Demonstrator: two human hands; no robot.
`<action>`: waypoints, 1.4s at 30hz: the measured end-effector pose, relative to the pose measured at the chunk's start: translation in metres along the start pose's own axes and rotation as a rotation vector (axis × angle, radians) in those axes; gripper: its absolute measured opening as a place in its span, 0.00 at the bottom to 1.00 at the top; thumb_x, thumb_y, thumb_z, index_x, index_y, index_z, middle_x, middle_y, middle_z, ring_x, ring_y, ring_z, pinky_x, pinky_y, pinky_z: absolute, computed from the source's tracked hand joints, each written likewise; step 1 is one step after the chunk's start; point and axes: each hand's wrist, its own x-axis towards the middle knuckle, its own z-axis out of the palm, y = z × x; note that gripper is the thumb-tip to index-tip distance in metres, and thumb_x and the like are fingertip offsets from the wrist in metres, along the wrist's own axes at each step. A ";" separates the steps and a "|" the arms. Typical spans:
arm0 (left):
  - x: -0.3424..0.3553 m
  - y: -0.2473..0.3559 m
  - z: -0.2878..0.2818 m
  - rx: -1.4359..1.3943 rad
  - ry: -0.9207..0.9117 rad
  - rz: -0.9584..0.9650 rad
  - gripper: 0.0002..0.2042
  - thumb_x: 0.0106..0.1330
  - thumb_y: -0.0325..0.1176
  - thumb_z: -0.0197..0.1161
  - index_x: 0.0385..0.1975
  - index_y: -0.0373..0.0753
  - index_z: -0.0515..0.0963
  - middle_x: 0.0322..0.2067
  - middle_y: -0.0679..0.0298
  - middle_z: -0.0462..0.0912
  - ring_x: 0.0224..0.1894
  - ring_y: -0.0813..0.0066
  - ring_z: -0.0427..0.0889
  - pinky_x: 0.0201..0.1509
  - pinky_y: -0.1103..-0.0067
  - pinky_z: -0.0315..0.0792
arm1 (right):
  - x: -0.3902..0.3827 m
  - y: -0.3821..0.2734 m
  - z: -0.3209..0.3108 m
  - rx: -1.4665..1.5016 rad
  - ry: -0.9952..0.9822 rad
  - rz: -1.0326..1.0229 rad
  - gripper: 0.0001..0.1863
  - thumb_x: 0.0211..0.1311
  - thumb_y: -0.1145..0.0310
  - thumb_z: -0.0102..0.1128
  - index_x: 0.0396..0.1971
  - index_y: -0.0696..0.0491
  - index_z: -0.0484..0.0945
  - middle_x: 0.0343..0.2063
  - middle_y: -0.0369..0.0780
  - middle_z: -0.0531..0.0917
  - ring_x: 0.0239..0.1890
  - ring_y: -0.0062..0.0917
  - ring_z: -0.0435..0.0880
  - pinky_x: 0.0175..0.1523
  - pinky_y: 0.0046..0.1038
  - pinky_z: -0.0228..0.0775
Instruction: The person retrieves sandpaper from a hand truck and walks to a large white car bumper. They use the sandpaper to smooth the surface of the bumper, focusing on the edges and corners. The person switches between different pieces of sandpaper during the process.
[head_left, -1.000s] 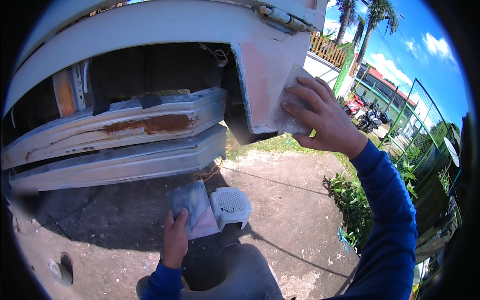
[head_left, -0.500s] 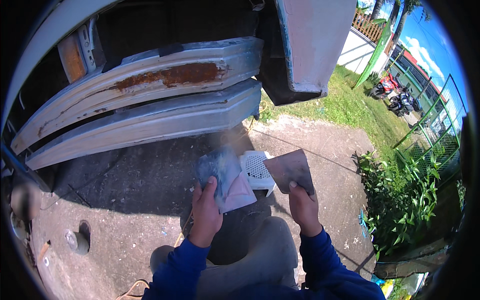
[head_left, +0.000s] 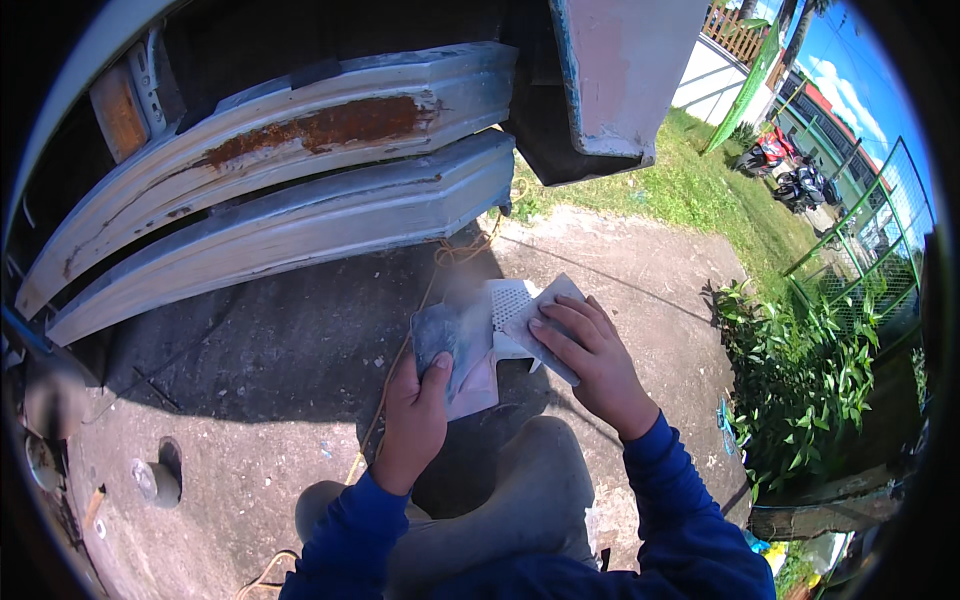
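My left hand [head_left: 415, 405] grips a flat plate [head_left: 440, 350] smeared grey-blue, with a pale pink lower portion. My right hand [head_left: 590, 355] has its fingers over a thin grey rectangular pad [head_left: 542, 328], held just right of the plate. Behind both, low on the ground, is a white perforated plastic stool [head_left: 510, 305], partly hidden by them. Above them sit two curved pale metal beams [head_left: 390, 195], the upper one with a large rust patch. At their right hangs a pink-patched body panel [head_left: 620, 75] with a chipped edge.
An orange cord [head_left: 445, 255] lies on the concrete ground [head_left: 220, 470]. A cylinder [head_left: 155, 482] stands lower left. At right are plants [head_left: 790, 390], a green wire fence [head_left: 850, 240], grass and parked motorcycles [head_left: 795, 180]. My knees show at the lower edge.
My right hand came down from the body panel to beside my left hand, and its fingers now lie over the pad rather than the thumb. The view has tilted downward.
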 end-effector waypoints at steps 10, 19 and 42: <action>0.004 0.005 0.007 0.095 0.233 0.021 0.17 0.78 0.36 0.51 0.55 0.27 0.72 0.46 0.52 0.81 0.48 0.66 0.80 0.52 0.71 0.73 | -0.029 -0.046 0.043 0.196 -0.235 -0.278 0.32 0.54 0.70 0.64 0.62 0.35 0.76 0.61 0.34 0.73 0.69 0.33 0.68 0.73 0.53 0.56; 0.004 0.006 0.007 -0.671 0.178 -0.253 0.22 0.74 0.35 0.58 0.64 0.34 0.65 0.54 0.55 0.76 0.54 0.65 0.79 0.59 0.70 0.74 | -0.006 -0.066 0.019 0.518 0.092 -0.222 0.30 0.62 0.75 0.60 0.65 0.38 0.72 0.61 0.49 0.70 0.66 0.51 0.70 0.70 0.49 0.64; 0.003 -0.015 -0.036 -0.247 0.309 0.006 0.26 0.76 0.44 0.58 0.61 0.27 0.65 0.56 0.53 0.72 0.60 0.67 0.74 0.64 0.71 0.68 | -0.066 -0.016 0.037 2.066 0.356 0.853 0.27 0.68 0.78 0.55 0.66 0.56 0.64 0.61 0.44 0.74 0.65 0.40 0.75 0.67 0.52 0.70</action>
